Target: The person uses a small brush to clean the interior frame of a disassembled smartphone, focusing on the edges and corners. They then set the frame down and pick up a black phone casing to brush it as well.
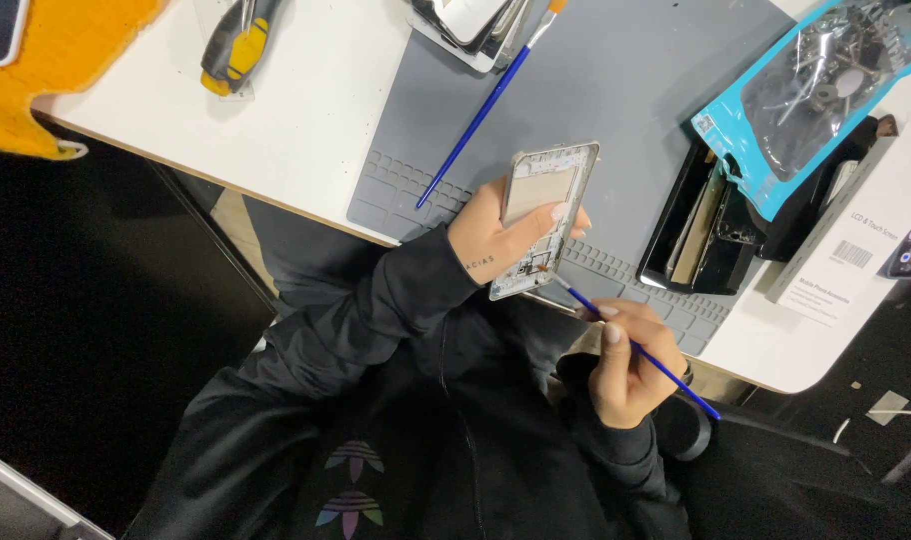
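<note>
While left hand [496, 240] grips phone frame [542, 215] | right hand [626, 370] brushes it

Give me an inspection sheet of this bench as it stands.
Surface: white table with grey mat.
Job's things: opened phone frame; thin blue brush, tip at the frame's lower end.
Clutter: second blue brush, yellow-handled tool, blue parts bag, black phone parts, white box.
Hands: left hand holds the frame; right hand holds the brush.
Cables: white cable on the floor.
Surroundings: dark floor, orange object.
</note>
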